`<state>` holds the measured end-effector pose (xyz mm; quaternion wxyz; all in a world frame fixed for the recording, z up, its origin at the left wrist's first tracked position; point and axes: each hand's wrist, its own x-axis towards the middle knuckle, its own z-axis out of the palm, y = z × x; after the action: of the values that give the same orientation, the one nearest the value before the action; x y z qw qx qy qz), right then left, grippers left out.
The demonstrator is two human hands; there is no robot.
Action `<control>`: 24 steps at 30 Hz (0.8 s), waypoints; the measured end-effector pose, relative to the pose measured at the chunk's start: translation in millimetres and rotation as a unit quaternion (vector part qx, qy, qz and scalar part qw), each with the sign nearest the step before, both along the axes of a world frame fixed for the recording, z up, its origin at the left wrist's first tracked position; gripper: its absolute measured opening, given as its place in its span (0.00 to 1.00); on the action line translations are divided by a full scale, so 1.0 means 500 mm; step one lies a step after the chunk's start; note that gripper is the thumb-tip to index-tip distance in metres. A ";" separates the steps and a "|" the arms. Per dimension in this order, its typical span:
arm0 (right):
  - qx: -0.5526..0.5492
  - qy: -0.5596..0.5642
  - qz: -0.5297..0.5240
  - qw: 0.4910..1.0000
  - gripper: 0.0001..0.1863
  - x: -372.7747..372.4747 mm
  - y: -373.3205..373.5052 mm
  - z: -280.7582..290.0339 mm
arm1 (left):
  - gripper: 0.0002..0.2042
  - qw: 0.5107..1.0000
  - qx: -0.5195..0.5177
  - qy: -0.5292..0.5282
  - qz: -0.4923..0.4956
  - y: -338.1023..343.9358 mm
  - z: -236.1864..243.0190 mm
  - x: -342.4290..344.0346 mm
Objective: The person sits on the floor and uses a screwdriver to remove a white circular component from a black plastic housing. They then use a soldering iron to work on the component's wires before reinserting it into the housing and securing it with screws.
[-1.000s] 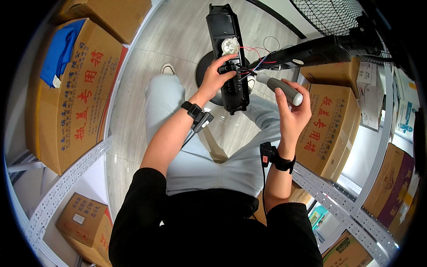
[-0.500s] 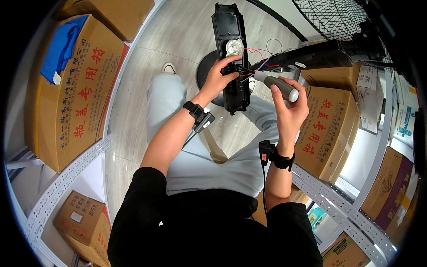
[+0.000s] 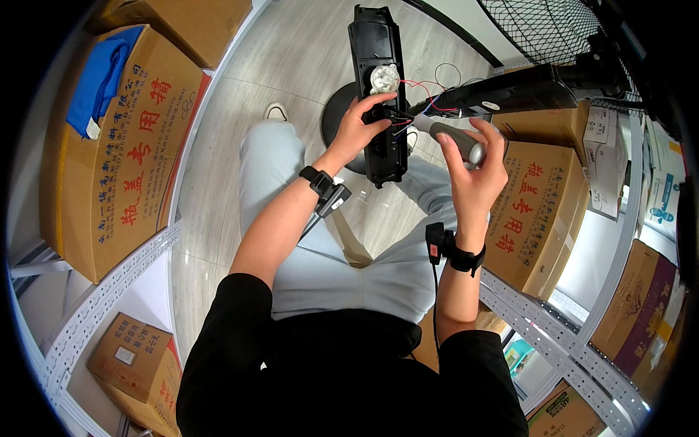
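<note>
A long black plastic fan housing [image 3: 384, 156] stretches away from me, with its open inner side facing up. A round clear part [image 3: 384, 79] sits in it, and thin red and blue wires [image 3: 419, 88] run from it to the fan's black column. My left hand [image 3: 354, 131] grips the housing near its middle, fingertips by the wires. In my right hand [image 3: 479, 164], thumb and fingers close around the thick grey handle of a screwdriver [image 3: 450, 136]. Its front end points left at the housing; the tip is hard to make out among the wires.
The fan's wire cage [image 3: 542, 29] and black column [image 3: 510, 91] lean in from the upper right. A round black base [image 3: 338, 124] shows behind the housing. Shelves with cardboard boxes flank me, one box [image 3: 535, 211] close by my right wrist, another [image 3: 135, 153] at left.
The right fingers have shifted around the screwdriver handle, and its end has tilted slightly. My left hand and the housing have hardly moved.
</note>
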<state>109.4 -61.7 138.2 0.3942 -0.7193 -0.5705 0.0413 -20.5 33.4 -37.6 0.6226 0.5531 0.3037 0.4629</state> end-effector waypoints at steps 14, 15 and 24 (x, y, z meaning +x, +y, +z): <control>-0.137 -0.095 -0.039 0.985 0.22 -0.007 0.018 0.031 | 0.24 0.999 -0.027 -0.020 0.005 -0.001 -0.008 0.004; -0.119 -0.091 -0.032 0.988 0.22 -0.007 0.019 0.031 | 0.24 0.999 -0.027 -0.020 0.008 0.000 -0.010 0.003; -0.119 -0.053 -0.025 0.991 0.24 -0.008 0.021 0.029 | 0.25 1.000 -0.013 -0.007 0.016 -0.002 0.002 -0.002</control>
<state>105.3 -51.3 152.6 0.2757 -0.7766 -0.5632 0.0608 -21.6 32.3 -36.7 0.6243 0.5373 0.3138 0.4724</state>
